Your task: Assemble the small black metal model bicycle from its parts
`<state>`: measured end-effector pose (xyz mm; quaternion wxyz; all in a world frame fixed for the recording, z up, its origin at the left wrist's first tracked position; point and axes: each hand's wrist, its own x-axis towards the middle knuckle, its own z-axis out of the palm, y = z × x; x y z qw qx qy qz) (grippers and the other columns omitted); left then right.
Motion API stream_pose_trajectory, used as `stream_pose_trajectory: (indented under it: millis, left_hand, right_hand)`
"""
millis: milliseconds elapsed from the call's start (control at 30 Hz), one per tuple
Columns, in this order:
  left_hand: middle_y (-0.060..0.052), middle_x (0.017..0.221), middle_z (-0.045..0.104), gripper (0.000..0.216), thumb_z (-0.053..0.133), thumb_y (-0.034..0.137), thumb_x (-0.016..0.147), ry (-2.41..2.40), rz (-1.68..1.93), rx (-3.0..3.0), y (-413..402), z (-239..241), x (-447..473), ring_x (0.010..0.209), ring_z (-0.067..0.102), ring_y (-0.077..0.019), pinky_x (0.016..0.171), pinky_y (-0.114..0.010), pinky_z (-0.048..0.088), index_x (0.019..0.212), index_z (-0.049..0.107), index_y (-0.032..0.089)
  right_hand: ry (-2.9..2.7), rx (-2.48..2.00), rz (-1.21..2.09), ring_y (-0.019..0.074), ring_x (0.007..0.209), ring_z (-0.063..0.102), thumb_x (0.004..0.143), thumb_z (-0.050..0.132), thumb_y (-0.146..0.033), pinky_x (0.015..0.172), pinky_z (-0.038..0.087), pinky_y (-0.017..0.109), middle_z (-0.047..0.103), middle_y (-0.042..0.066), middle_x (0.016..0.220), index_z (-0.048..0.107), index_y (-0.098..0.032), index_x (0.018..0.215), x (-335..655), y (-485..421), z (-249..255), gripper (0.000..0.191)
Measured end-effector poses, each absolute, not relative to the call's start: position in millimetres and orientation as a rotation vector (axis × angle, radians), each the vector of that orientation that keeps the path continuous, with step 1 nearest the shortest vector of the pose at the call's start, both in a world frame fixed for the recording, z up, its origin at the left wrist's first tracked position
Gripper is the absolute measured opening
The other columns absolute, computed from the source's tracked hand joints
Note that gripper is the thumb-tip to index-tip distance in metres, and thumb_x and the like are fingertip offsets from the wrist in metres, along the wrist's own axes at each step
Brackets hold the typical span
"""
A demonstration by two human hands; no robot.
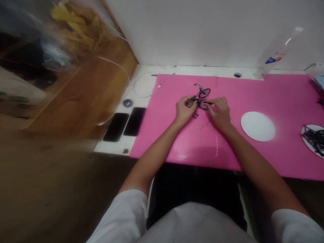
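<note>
A small black model bicycle point(204, 92) with spoked wheels lies on the pink mat point(187, 141), between my two hands. My left hand point(186, 109) is closed on the bicycle's frame from the left side. From the right, my right hand point(219, 111) pinches near the lower wheel; whether a tiny part sits between those fingertips is too small to tell. A small dark rack-like piece point(195, 115) rests on the mat just below my left fingers. Several tiny bits lie on the mat between my forearms.
To the right is a white round disc point(257, 126), then a white plate point(305, 137) heaped with black parts. A clear plastic bottle point(280, 52) stands at the back right. Two dark phones point(134, 121) and a white cable point(149, 97) lie on the left.
</note>
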<state>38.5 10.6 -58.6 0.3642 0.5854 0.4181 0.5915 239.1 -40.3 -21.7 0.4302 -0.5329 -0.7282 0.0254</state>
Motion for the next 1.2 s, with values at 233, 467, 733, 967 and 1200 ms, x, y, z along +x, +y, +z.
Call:
stream_pose_trajectory:
  millis: [233,467,733,967,1200]
  left_hand:
    - [-0.010,0.113,0.089,0.027,0.083,0.028,0.090,1.108,1.521,1.571,9.2,-58.0,38.4,0.099,0.084,-0.0226,0.098,-0.042,0.070,0.116,0.089,0.023]
    - [-0.009,0.114,0.089,0.025,0.082,0.023,0.094,1.127,1.506,1.641,7.2,-55.3,37.9,0.097,0.084,-0.0205,0.096,-0.038,0.071,0.117,0.090,0.023]
    - [-0.010,0.116,0.088,0.025,0.082,0.018,0.096,1.176,1.491,1.704,7.5,-57.1,38.3,0.098,0.085,-0.0192,0.096,-0.036,0.071,0.121,0.089,0.022]
    - [-0.009,0.115,0.088,0.026,0.082,0.015,0.096,1.162,1.504,1.703,8.7,-57.1,38.2,0.099,0.085,-0.0191,0.096,-0.035,0.071,0.120,0.088,0.021]
    - [-0.009,0.113,0.088,0.026,0.082,0.016,0.095,1.145,1.533,1.695,8.2,-56.7,38.2,0.096,0.085,-0.0190,0.094,-0.035,0.071,0.119,0.089,0.020]
  right_hand:
    - [-1.762,-1.336,0.110,0.0348,0.111,0.073,0.114,0.059,-0.063,0.109,0.060,0.062,0.086,0.011,0.112,0.088,-0.030,0.117,234.9,-45.7,-18.1,0.044]
    - [-1.759,-1.288,0.014,0.0304,0.104,0.076,0.113,0.065,-0.057,0.103,0.064,0.056,0.088,0.008,0.107,0.089,-0.029,0.114,234.5,-42.9,-23.2,0.037]
    - [-1.734,-1.130,-0.066,0.0260,0.096,0.077,0.112,0.072,-0.051,0.093,0.065,0.049,0.087,0.005,0.100,0.088,-0.029,0.111,234.5,-40.1,-27.0,0.027]
    - [-1.730,-1.142,-0.064,0.0260,0.097,0.077,0.112,0.073,-0.049,0.093,0.066,0.048,0.088,0.005,0.101,0.088,-0.029,0.111,235.0,-40.9,-26.2,0.025]
    - [-1.729,-1.178,-0.035,0.0268,0.098,0.077,0.112,0.073,-0.050,0.094,0.067,0.049,0.088,0.006,0.101,0.089,-0.029,0.111,235.0,-40.4,-27.2,0.027]
